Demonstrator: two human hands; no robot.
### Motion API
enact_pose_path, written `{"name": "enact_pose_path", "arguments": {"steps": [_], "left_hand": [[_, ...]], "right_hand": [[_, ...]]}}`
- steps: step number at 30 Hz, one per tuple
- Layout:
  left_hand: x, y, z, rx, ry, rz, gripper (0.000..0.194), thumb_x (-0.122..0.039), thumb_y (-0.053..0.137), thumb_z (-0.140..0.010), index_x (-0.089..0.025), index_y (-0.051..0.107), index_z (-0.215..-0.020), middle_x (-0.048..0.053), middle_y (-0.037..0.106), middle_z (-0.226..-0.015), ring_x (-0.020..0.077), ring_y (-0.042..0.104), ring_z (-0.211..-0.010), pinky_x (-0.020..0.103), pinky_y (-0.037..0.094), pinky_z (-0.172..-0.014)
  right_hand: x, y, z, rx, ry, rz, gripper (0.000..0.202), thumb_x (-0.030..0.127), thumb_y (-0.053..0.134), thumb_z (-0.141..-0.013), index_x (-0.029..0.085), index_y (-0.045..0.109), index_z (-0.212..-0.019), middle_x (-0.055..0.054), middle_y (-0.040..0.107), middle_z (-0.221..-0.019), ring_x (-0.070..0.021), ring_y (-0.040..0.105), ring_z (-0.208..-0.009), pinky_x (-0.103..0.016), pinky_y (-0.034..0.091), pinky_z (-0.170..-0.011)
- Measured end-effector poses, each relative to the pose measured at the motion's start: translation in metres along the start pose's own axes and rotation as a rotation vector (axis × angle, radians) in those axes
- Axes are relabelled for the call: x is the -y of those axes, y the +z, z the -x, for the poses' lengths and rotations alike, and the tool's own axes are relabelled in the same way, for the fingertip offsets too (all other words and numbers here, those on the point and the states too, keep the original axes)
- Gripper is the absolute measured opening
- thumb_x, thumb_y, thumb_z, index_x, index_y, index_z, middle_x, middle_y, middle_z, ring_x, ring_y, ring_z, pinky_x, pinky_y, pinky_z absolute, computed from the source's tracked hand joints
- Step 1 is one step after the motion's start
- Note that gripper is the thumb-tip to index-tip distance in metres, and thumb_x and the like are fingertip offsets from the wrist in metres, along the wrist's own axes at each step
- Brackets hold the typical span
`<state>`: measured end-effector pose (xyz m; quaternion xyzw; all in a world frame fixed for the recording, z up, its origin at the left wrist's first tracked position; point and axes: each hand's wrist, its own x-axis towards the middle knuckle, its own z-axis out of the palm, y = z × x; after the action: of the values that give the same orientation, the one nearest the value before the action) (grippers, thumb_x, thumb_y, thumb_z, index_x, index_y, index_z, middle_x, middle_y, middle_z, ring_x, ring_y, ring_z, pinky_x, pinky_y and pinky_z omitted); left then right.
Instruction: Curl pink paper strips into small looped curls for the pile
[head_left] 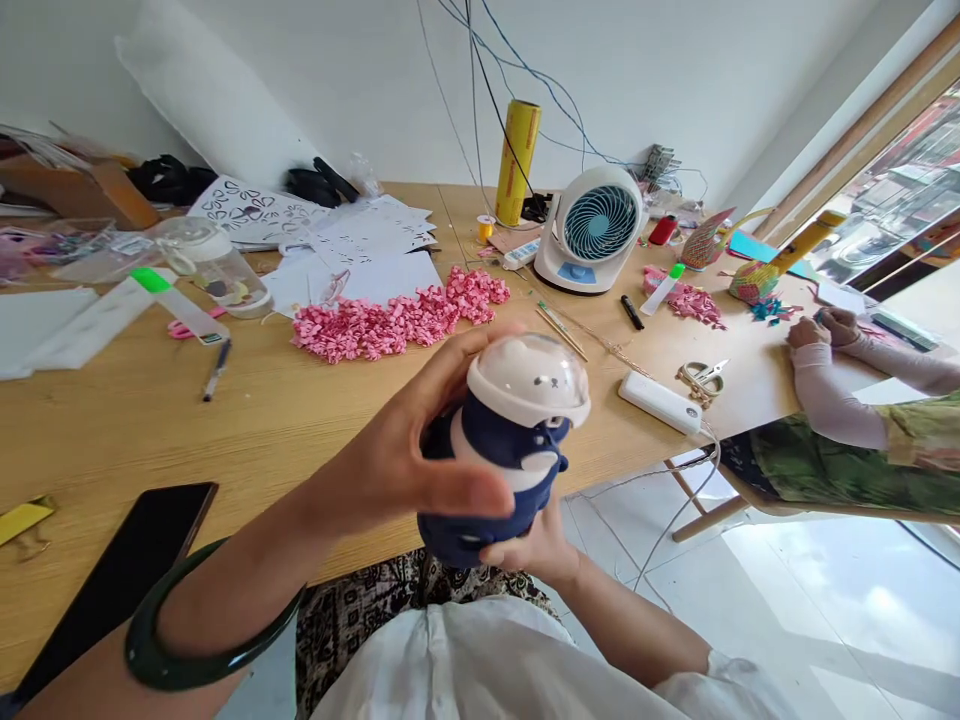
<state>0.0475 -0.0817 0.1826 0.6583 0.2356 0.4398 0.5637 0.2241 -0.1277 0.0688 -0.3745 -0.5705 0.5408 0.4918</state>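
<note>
Between both hands is a navy and white water bottle (495, 450) with a clear domed lid, tilted a little, above the table's front edge and my lap. My left hand (420, 440) wraps round its left side, the thumb stretched across the front. Low on the bottle, my right hand (536, 545) grips near the base from the right, its fingers partly hidden behind it. Just beyond lies a long heap of pink paper flowers (390, 320) on the wooden table (300, 430).
A black phone (127, 570) lies at the front left, near a pen (217, 370) and a clear jug (217, 265). A small fan (592, 230) stands at the back. Scissors (703, 378) and a white power strip (660, 402) are on the right, near another person's hands (821, 327).
</note>
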Motion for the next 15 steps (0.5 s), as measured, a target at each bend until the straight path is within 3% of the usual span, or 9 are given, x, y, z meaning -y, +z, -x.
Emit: {"name": "enact_pose_path", "arguments": {"steps": [2,5,8,12,15], "left_hand": [[0.006,-0.001,-0.003,-0.059,-0.044,0.103,0.076,-0.076,0.082,-0.078,-0.037,0.063,-0.141,-0.001,0.071,-0.135,0.0199,0.069,-0.123,0.024,0.061,-0.097],[0.008,0.003,-0.008,-0.218,-0.112,0.246,0.044,-0.059,0.085,-0.085,-0.033,0.067,-0.116,-0.006,0.076,-0.100,0.0091,0.072,-0.082,0.015,0.058,-0.069],[0.009,0.006,-0.011,-0.282,-0.131,0.302,0.039,-0.041,0.092,-0.081,-0.030,0.068,-0.110,-0.006,0.079,-0.107,0.0087,0.074,-0.083,0.014,0.057,-0.069],[0.013,0.005,-0.013,-0.307,-0.099,0.246,0.040,-0.040,0.092,-0.077,-0.028,0.069,-0.108,-0.003,0.077,-0.116,0.0121,0.074,-0.094,0.019,0.061,-0.076],[0.016,0.003,-0.012,-0.311,-0.070,0.194,0.039,-0.037,0.090,-0.078,-0.027,0.069,-0.108,-0.003,0.075,-0.102,0.0124,0.072,-0.085,0.019,0.059,-0.070]], "right_hand": [[-0.009,-0.002,-0.001,-0.002,0.013,-0.077,0.097,0.072,0.099,-0.051,0.024,0.066,-0.128,-0.015,0.079,-0.123,-0.0356,0.075,-0.118,-0.053,0.060,-0.111],[-0.016,-0.005,-0.006,-0.023,0.045,-0.079,0.098,0.063,0.103,-0.048,0.022,0.064,-0.128,-0.017,0.078,-0.127,-0.0372,0.074,-0.122,-0.056,0.056,-0.115],[-0.016,-0.006,-0.011,-0.020,0.042,-0.064,0.094,0.056,0.104,-0.047,0.021,0.065,-0.124,-0.017,0.078,-0.127,-0.0376,0.072,-0.127,-0.055,0.053,-0.119],[-0.017,-0.007,-0.014,-0.004,0.034,-0.062,0.088,0.055,0.104,-0.047,0.021,0.066,-0.119,-0.018,0.077,-0.128,-0.0383,0.074,-0.123,-0.056,0.056,-0.116],[-0.023,-0.007,-0.016,0.006,0.037,-0.032,0.099,0.059,0.103,-0.047,0.020,0.065,-0.129,-0.018,0.078,-0.129,-0.0385,0.075,-0.121,-0.057,0.058,-0.114]]}}
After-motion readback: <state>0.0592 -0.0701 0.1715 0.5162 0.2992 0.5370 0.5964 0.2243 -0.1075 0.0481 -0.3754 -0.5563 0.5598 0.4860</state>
